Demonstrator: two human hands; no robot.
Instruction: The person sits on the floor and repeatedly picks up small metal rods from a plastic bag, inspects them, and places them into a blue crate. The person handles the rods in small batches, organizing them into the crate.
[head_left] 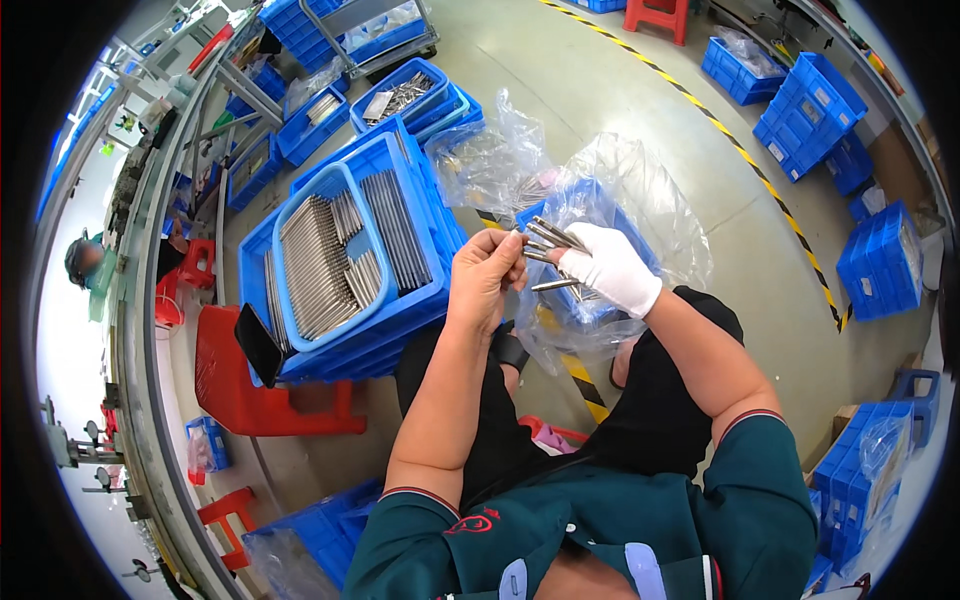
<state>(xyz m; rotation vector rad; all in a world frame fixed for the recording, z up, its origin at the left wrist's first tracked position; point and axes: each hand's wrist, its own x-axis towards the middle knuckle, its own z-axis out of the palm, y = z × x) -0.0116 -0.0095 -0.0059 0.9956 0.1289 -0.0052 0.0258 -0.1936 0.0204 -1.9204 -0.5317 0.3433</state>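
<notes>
My right hand point(615, 270), in a white glove, is closed round several slim silvery metal rods point(556, 236) that fan out toward my left. Bare, my left hand point(488, 272) meets the rods' ends with thumb and forefinger pinched at one tip; what exactly lies between these fingers is partly hidden. Under both hands a blue bin point(638, 232), lined with clear plastic point(672, 215), holds more rods. To the left, a light-blue tray point(372, 290) filled with neat rows of rods rests on a larger blue crate point(432, 262) with longer rods along its sides.
A dark flat device point(262, 345) leans at the crate's near left corner. Beside it stands a red stool point(225, 375). Farther off are a blue bin of metal parts point(437, 88), stacked blue crates point(808, 115) at right, and yellow-black floor tape point(740, 145). A long bench point(150, 290) runs along the left.
</notes>
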